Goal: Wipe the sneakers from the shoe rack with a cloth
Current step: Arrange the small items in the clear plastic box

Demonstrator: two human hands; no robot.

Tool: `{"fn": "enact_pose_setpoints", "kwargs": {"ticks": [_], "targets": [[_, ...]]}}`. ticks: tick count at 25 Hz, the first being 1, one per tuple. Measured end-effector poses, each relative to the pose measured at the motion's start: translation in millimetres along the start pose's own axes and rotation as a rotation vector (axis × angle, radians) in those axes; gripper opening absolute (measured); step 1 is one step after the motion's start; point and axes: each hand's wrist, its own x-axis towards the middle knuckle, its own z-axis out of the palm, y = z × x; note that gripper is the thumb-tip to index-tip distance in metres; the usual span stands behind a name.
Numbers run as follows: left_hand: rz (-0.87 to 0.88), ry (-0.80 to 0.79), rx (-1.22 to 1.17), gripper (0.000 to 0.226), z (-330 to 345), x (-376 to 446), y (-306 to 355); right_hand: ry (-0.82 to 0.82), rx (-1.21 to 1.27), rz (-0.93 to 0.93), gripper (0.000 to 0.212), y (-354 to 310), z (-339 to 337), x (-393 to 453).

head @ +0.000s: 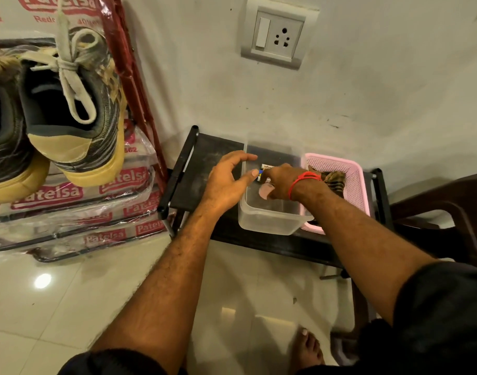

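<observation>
Sneakers (69, 104) well left of grips.

Warm, dim indoor light; a bright lamp reflection glares on the glossy floor tiles (42, 280) at lower left (wide-angle bending warps the edges), detail slightly soft.

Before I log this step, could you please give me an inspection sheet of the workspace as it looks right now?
Surface: low black rack against the wall, dusty top; glossy tiled floor below.
Job's things: sneakers on the red shoe rack at left; patterned cloth in the pink basket.
Clutter: clear plastic tub holding small items, beside the basket; wrapped packs stacked under the sneakers.
Hands: left hand open at the tub's rim; right hand reaching into the tub, fingers hidden.
Cables: nothing seen.
Surroundings: wall socket above; dark chair at right; a bare foot on the floor.
</observation>
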Motion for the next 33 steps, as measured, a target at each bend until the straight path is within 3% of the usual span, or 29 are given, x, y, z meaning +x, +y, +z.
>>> {"fn": "enact_pose_setpoints", "kwargs": {"ticks": [1,3,5,6,8,10,13,17,21,27,33], "targets": [[-0.020,-0.024,0.006,0.042,0,0,-1,0.057,0.005,-0.014,0.045,1,-3,0],[-0.101,-0.059,-0.030,0.053,-2,1,-3,0.338,0.127,-0.004,0.041,11,-8,-10],[-0.169,-0.066,-0.054,0.058,-2,-1,1,0.625,0.302,0.123,0.040,27,-2,-38],[-0.191,-0.069,-0.036,0.059,-2,-1,4,0.674,0.344,0.212,0.040,32,4,-55],[-0.241,-0.133,0.046,0.062,-6,-4,12,0.565,0.453,0.278,0.039,39,17,-76],[-0.348,-0.304,0.109,0.068,-14,-8,20,0.425,0.568,0.247,0.038,35,32,-81],[-0.462,-0.448,0.069,0.071,-25,-17,30,0.548,0.597,0.222,0.028,28,39,-74],[-0.469,-0.282,-0.048,0.071,-43,-12,30,0.626,0.718,0.140,0.022,6,49,-68],[-0.420,-0.127,-0.079,0.071,-61,-9,20,0.626,0.825,0.032,0.032,-23,51,-59],[-0.413,-0.092,-0.159,0.068,-58,-17,2,0.590,0.941,0.060,0.033,-30,53,-53],[-0.362,0.006,-0.066,0.064,-47,-15,-7,0.624,0.976,0.031,0.034,-30,56,-51]]}}
